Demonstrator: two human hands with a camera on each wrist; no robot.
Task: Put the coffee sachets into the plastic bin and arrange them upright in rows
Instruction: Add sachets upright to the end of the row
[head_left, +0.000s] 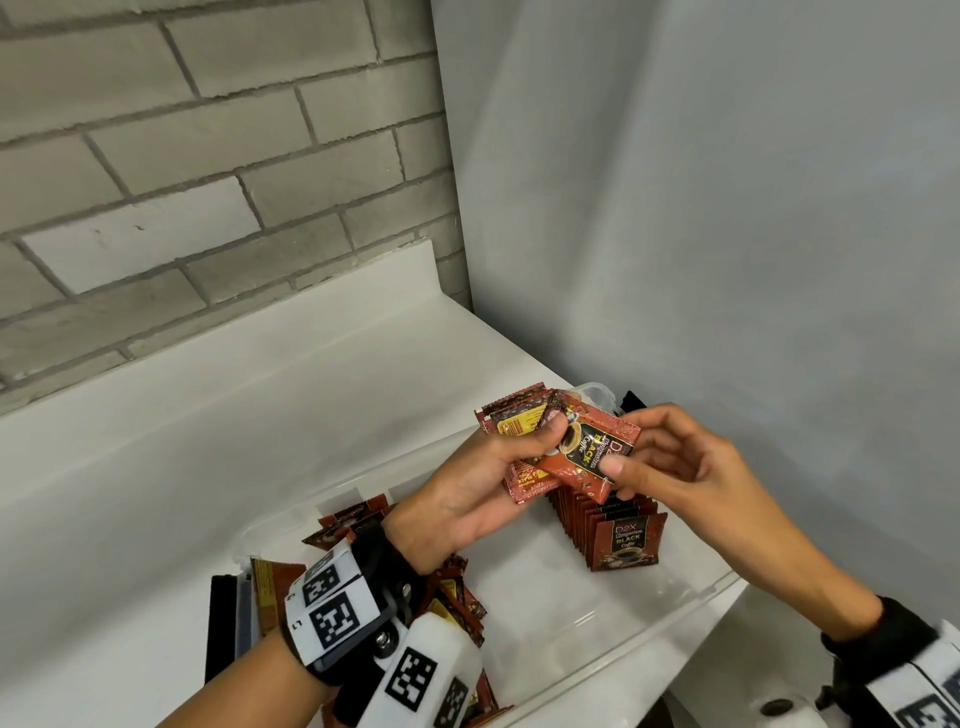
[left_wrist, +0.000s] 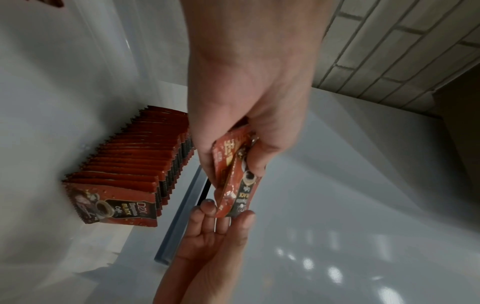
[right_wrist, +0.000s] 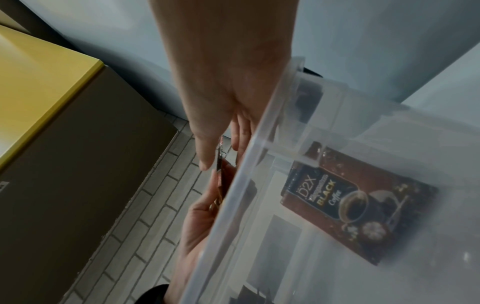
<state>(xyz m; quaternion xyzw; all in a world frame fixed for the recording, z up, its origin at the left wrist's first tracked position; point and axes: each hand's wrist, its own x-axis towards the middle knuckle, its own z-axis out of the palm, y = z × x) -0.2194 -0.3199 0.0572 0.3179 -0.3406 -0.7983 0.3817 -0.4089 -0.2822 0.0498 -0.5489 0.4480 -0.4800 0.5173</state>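
Head view. Your left hand (head_left: 467, 488) holds a small fan of coffee sachets (head_left: 524, 441) above the far end of the plastic bin (head_left: 623, 644), thumb and fingers clamped on the pack faces. Your right hand (head_left: 670, 462) pinches the bottom edge of the front sachet (head_left: 587, 452) between thumb and forefinger; its other fingers are loosely curled. One upright row of sachets (head_left: 613, 525) stands inside the bin, directly below both hands. A loose pile of sachets (head_left: 457, 597) lies at the bin's left end, under your left wrist.

To do this step well, draw off one sachet only, keep the left-hand grip firm so the rest do not slip, and turn the printed face to match the row before setting it down.

Left wrist view. The row (left_wrist: 130, 164) stands inside the bin with its printed front facing the camera. Count: one row, well over a dozen sachets; an exact figure cannot be read. The held fan shows at least three packs.

Right wrist view. The bin wall (right_wrist: 259, 164) hides most of the pinch; the thumb (right_wrist: 205, 148) presses one sachet edge. One sachet face (right_wrist: 345, 201) shows through the wall.
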